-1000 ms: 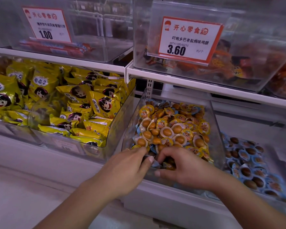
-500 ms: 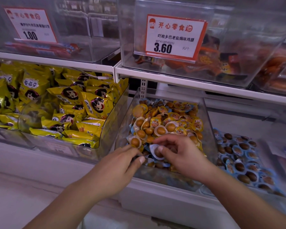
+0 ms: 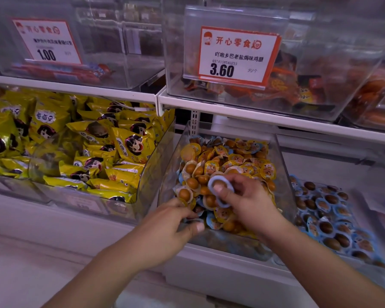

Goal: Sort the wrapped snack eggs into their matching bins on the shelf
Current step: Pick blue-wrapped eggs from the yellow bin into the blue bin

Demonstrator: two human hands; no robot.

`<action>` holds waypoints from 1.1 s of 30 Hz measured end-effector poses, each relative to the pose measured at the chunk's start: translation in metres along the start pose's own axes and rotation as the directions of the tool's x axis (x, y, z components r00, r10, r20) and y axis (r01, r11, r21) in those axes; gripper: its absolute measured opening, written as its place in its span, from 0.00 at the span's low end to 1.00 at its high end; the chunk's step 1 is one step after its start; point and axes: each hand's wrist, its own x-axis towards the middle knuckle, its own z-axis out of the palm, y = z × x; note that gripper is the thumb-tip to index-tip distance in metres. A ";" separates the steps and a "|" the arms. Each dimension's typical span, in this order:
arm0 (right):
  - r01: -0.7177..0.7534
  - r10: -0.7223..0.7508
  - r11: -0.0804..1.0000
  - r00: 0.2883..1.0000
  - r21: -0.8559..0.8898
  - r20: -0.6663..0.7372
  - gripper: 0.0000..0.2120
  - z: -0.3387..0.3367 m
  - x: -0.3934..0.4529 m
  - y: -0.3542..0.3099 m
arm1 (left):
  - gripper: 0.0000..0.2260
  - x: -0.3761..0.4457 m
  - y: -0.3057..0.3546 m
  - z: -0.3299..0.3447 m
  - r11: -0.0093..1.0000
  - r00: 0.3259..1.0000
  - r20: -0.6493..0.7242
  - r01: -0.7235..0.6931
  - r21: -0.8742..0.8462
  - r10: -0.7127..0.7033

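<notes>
Two bare hands work at the front of the clear middle bin [image 3: 286, 174]. Left hand [image 3: 165, 227]: grip curled at the bin's front edge, thumb and fingers closed on something small; what it pinches cannot be told. Right hand [image 3: 247, 201]: grip raised just above and right of the left one, thumb and fingers pinching a blue-rimmed wrapped egg [image 3: 220, 192] over the heap. Under and beyond that grip lie the yellow-wrapped eggs [image 3: 238, 163], filling the bin. Right of the right grip, a lower tray holds blue-wrapped dark eggs [image 3: 327, 210]. Left of the left grip, a bin of yellow snack bags [image 3: 111, 152]. Farther, above, the upper shelf [image 3: 253, 116] carries clear boxes with the 3.60 price card [image 3: 236, 56] and the 1.00 price card [image 3: 47, 41].
</notes>
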 end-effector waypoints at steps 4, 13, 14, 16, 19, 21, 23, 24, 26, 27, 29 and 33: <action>-0.018 0.035 0.994 0.987 0.105 -0.156 0.05 -0.007 0.000 -0.001 | 0.13 -0.001 0.002 0.000 1.000 1.000 -0.019 0.003 -0.005 -0.003; -0.015 0.021 0.997 0.997 0.073 -0.078 0.06 -0.005 -0.008 -0.006 | 0.11 -0.014 0.012 -0.009 0.999 0.971 -0.238 -0.009 0.032 0.016; -0.033 0.039 0.994 0.997 0.101 -0.060 0.06 -0.006 -0.009 -0.007 | 0.13 -0.013 0.015 -0.008 0.996 0.936 -0.344 -0.044 0.072 0.067; -0.114 0.116 0.974 0.993 0.194 0.003 0.07 -0.005 -0.010 -0.007 | 0.15 -0.008 0.023 -0.006 0.992 0.865 -0.488 -0.121 0.020 0.115; -0.296 0.262 0.841 0.955 0.453 0.139 0.12 -0.002 -0.016 -0.012 | 0.14 0.001 0.043 -0.001 0.949 0.799 -0.601 -0.196 -0.248 0.008; -0.383 0.252 0.675 0.923 0.631 0.290 0.16 -0.004 -0.022 -0.022 | 0.14 0.008 0.058 0.005 0.918 0.746 -0.664 -0.300 -0.259 0.056; -0.408 0.172 0.500 0.911 0.764 0.374 0.20 -0.008 -0.026 -0.029 | 0.14 0.015 0.070 0.010 0.902 0.706 -0.692 -0.385 -0.195 0.152; -0.397 0.159 0.453 0.917 0.798 0.366 0.21 -0.011 -0.027 -0.033 | 0.14 0.019 0.073 0.013 0.898 0.704 -0.680 -0.412 -0.157 0.204; -0.366 0.210 0.441 0.930 0.820 0.302 0.23 -0.015 -0.028 -0.037 | 0.15 0.025 0.081 0.022 0.887 0.759 -0.583 -0.441 -0.135 0.288; -0.360 0.263 0.445 0.928 0.820 0.265 0.24 -0.016 -0.029 -0.038 | 0.17 0.027 0.085 0.028 0.882 0.798 -0.507 -0.450 -0.140 0.326; -0.343 0.363 0.436 0.913 0.832 0.186 0.24 -0.019 -0.031 -0.038 | 0.22 0.030 0.094 0.040 0.878 0.843 -0.377 -0.459 -0.136 0.383; -0.337 0.393 0.384 0.902 0.860 0.178 0.29 -0.025 -0.035 -0.040 | 0.24 0.030 0.106 0.047 0.848 0.782 -0.424 -0.526 -0.058 0.456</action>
